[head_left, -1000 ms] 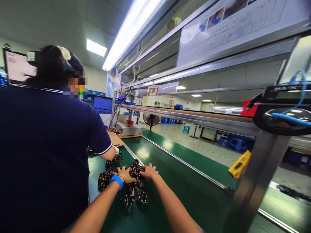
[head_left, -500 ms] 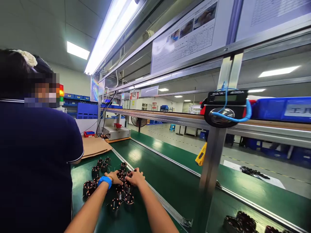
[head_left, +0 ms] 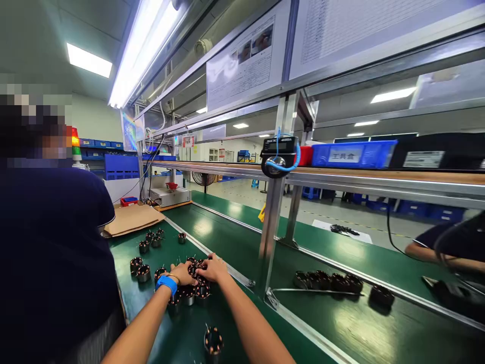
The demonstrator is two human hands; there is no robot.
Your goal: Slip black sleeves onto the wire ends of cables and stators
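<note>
Wound motor stators, dark rings with copper coils and thin wire ends, stand in a tight cluster (head_left: 189, 297) on the green bench. My left hand (head_left: 182, 274), a blue band on its wrist, curls round the cluster's left side. From the right, my right hand (head_left: 213, 268) closes its fingers on a stator (head_left: 193, 270) between the two hands. My fingers and palms hide parts of several stators. Nearer to me, a single stator (head_left: 213, 342) stands apart.
More stators (head_left: 143, 273) stand to the left, and one (head_left: 182, 237) lies farther back near the metal rail. Cardboard (head_left: 134, 220) covers the far end. A person in dark blue (head_left: 53, 242) stands close at left. An upright post (head_left: 271, 227) rises at right, with stators (head_left: 328, 281) beyond it.
My view has swung to the right, bringing another person's arm and more stators into sight. Both hands stay at the cluster, whose stators now stand closer together. One stator shows apart, nearer to me.
</note>
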